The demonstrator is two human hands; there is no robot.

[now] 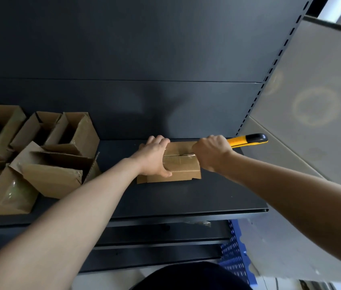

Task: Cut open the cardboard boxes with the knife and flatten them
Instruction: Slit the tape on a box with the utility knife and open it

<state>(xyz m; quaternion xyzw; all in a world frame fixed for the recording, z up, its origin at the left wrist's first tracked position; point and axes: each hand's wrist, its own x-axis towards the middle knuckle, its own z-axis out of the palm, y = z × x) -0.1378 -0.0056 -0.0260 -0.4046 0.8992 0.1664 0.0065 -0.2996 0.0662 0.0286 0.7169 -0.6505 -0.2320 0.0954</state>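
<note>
A small sealed cardboard box [181,164] with a taped seam along its top sits on the dark metal shelf [186,197]. My left hand [155,156] grips the box's left end, thumb on the near side. My right hand [212,152] is closed around a yellow and black utility knife [247,140] at the box's right end; the handle sticks out to the right and the blade is hidden behind my fist at the tape seam.
Several opened cardboard boxes [60,162] are piled on the left part of the shelf. The dark back panel [123,59] rises behind. A slotted upright [270,70] bounds the shelf on the right. A blue perforated crate [236,254] stands below on the floor.
</note>
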